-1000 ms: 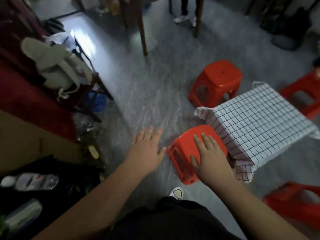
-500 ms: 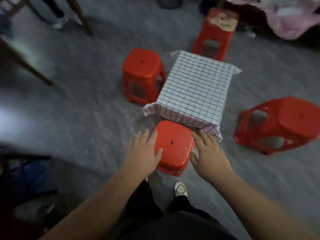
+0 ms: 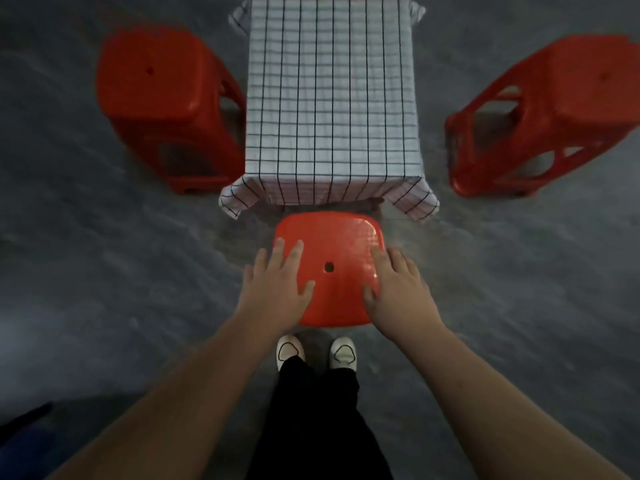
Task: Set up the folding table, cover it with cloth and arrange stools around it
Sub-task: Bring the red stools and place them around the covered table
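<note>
The low folding table stands ahead of me under a white cloth [image 3: 332,98] with a black grid, whose corners hang down. Directly in front of the table's near edge is a red plastic stool [image 3: 329,237], upright, with a small hole in its seat. My left hand [image 3: 277,282] lies flat on the seat's left side with its fingers spread. My right hand [image 3: 398,289] rests the same way on the seat's right edge. Neither hand curls around the stool. A second red stool [image 3: 156,98] stands at the table's left and a third [image 3: 554,116] at its right.
The grey floor [image 3: 104,271] runs all around the table and stools. My white shoes [image 3: 291,351] stand just behind the near stool. A dark object [image 3: 20,420] shows at the lower left edge.
The near stool went from tilted at the table's corner to upright and square at its front edge. My left hand moved from the floor onto the seat. My view swung to face the table.
</note>
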